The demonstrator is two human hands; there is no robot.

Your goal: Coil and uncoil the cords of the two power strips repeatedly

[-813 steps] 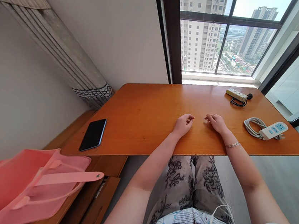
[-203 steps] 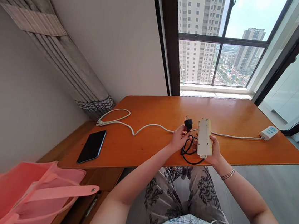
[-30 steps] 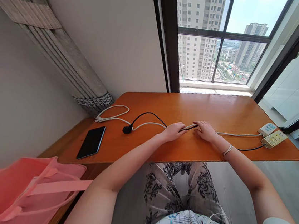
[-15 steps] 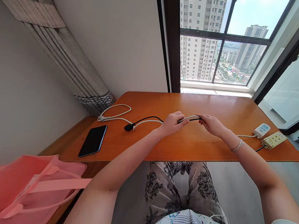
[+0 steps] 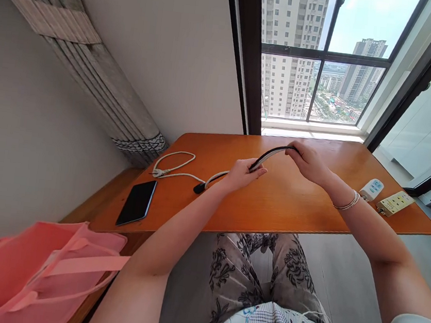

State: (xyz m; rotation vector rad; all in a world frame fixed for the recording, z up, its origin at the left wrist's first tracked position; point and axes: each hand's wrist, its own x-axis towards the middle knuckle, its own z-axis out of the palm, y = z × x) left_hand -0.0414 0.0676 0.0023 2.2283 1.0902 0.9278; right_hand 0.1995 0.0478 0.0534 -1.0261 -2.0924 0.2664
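A black cable and a white cable run side by side between my hands, arched above the table (image 5: pixel 257 202). My left hand (image 5: pixel 244 175) is closed around both cables (image 5: pixel 271 154). Higher and to the right, my right hand (image 5: pixel 306 161) pinches them too. From under my left hand the cables trail left to a black plug (image 5: pixel 199 188) on the tabletop. The white cable goes on to a loop with a white plug (image 5: pixel 158 172). At the right lie a white power strip (image 5: pixel 371 189) and a cream power strip (image 5: pixel 395 203).
A dark-screened phone (image 5: pixel 136 203) lies at the table's left end. A pink bag (image 5: pixel 51 272) stands at the lower left. Behind the table are a window (image 5: pixel 321 54) and a gathered curtain (image 5: pixel 93 75).
My right hand has risen, lifting the cables into an arch. The black plug and the white loop have slid to the right along the table.
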